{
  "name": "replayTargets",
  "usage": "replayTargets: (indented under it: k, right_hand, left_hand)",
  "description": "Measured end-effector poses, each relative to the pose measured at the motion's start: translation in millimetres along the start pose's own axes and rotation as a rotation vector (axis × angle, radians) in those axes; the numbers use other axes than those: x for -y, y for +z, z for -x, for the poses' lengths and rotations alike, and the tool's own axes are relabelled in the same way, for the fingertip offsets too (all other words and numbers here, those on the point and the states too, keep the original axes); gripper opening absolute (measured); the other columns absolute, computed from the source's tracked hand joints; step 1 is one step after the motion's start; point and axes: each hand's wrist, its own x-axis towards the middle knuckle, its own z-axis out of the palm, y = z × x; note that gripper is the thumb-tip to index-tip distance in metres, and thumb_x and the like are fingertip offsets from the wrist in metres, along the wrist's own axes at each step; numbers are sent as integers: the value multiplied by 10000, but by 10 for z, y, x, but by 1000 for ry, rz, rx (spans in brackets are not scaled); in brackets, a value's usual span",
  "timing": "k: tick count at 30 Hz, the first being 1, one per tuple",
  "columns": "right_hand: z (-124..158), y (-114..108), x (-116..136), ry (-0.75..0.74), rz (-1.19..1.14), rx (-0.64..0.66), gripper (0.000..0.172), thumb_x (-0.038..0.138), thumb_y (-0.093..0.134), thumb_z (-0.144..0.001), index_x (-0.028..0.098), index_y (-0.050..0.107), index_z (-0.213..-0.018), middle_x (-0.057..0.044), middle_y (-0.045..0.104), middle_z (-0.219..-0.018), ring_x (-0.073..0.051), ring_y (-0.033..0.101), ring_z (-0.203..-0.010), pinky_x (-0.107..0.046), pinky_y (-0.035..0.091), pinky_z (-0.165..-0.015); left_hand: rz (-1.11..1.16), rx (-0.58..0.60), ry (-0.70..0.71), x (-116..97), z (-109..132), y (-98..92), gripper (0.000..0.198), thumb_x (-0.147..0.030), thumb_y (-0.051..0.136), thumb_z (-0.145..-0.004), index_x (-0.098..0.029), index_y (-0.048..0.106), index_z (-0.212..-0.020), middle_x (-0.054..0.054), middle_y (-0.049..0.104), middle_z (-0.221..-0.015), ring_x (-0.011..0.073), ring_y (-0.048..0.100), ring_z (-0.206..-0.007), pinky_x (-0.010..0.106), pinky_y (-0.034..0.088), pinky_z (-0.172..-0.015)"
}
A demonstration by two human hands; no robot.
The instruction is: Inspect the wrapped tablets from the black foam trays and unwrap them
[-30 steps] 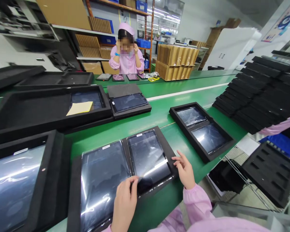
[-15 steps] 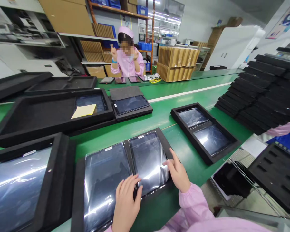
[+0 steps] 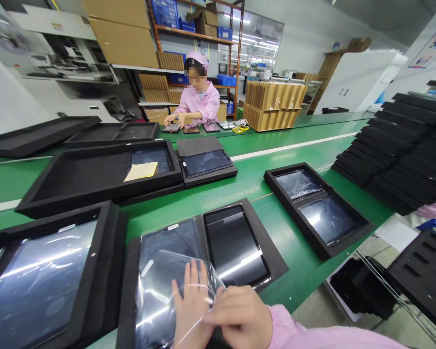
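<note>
A black foam tray in front of me holds two flat screens side by side. The right screen has a bare, dark, glossy face. Over the left screen, which has a small white label at its top, hangs a loose sheet of clear plastic film. My right hand pinches this film near the tray's lower middle. Beneath the film, my left hand lies with fingers stretched out over the left screen; whether its palm touches the screen, I cannot tell.
Another foam tray with two film-covered screens sits to the right, below a tall stack of black trays. A large screen in foam is at left. Behind are more trays and a co-worker handling small devices.
The clear film has come off the right screen and swung left, held by my right hand. My left hand's fingers have spread. The co-worker's hands have lowered to the devices on the table.
</note>
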Motion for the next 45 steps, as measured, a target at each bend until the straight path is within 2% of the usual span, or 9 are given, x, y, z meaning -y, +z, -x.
replayTargets:
  k: [5, 11, 18, 23, 26, 31, 36, 40, 45]
  right_hand:
    - [181, -374, -333, 402, 276, -429, 295, 162, 532, -864, 242, 685, -1105, -33, 772, -841, -200, 733, -725, -316, 615, -690]
    - [269, -494, -622, 878, 462, -299, 439, 499, 555, -745, 166, 704, -989, -196, 690, -1037, -418, 631, -1016, -618, 481, -931]
    - [115, -508, -676, 983, 214, -388, 471, 658, 659, -611, 241, 556, -807, -95, 648, -803, -342, 629, -862, -502, 504, -865]
    - [98, -562, -562, 1027, -176, -374, 788, 685, 688, -709, 181, 515, -1290, -10, 702, -696, -247, 677, -647, -359, 550, -647]
    - [111, -543, -494, 1072, -401, -499, 924, 643, 812, -635, 167, 528, -1374, -25, 739, -697, -269, 712, -655, -347, 557, -634]
    - [161, -347, -608, 989, -534, -433, 604, 596, 790, -719, 202, 697, -1168, -91, 774, -768, -352, 753, -752, -422, 593, -644]
    - [78, 129, -741, 875, -591, -245, 495, 576, 681, -831, 229, 679, -1185, -107, 790, -891, -358, 764, -869, -471, 625, -746]
    - [16, 453, -743, 666, -204, -165, 433, 506, 632, -861, 180, 686, -1142, -134, 775, -1012, -345, 744, -970, -473, 610, -867]
    - [141, 650, -792, 214, 432, -68, 289, 316, 575, -925, 231, 653, -1190, -107, 726, -959, -318, 717, -844, -413, 622, -703]
  left_hand:
    - [-9, 23, 36, -29, -43, -174, 556, -379, 319, -953, -118, 627, -1336, 238, 568, -1431, 384, 542, -1318, 636, 411, -1062]
    - [26, 39, 47, -12, -30, -112, 489, -351, 401, -942, -205, 614, -1357, 192, 545, -1472, 353, 507, -1365, 621, 412, -1092]
    - [232, 7, 25, -33, 7, 8, 507, -325, 444, -940, -210, 533, -1425, 180, 503, -1512, 354, 433, -1428, 611, 402, -1129]
    - [493, 73, -254, 68, -16, -57, 733, -408, 423, -959, -181, 122, -1588, 217, 278, -1631, 343, 369, -1468, 546, 476, -1083]
    - [499, 28, -418, 428, 28, -120, 642, -453, 352, -983, -195, 226, -1558, 195, 295, -1624, 318, 397, -1457, 493, 479, -1088]
    - [312, -64, -621, 961, 183, -128, 627, -487, 281, -976, -80, 489, -1404, 202, 624, -1273, 338, 636, -1180, 492, 520, -1012]
    - [221, -4, -608, 959, 139, -128, 568, -472, 299, -948, -157, 717, -1169, 140, 692, -1084, 319, 700, -999, 429, 571, -890]
    - [163, -16, -613, 888, 72, -138, 576, -456, 288, -950, -140, 711, -1181, 146, 689, -1061, 314, 695, -968, 416, 571, -863]
    - [155, -60, -598, 790, 56, -56, 620, -485, 321, -924, -49, 632, -1237, 214, 670, -1126, 351, 662, -1039, 478, 542, -916]
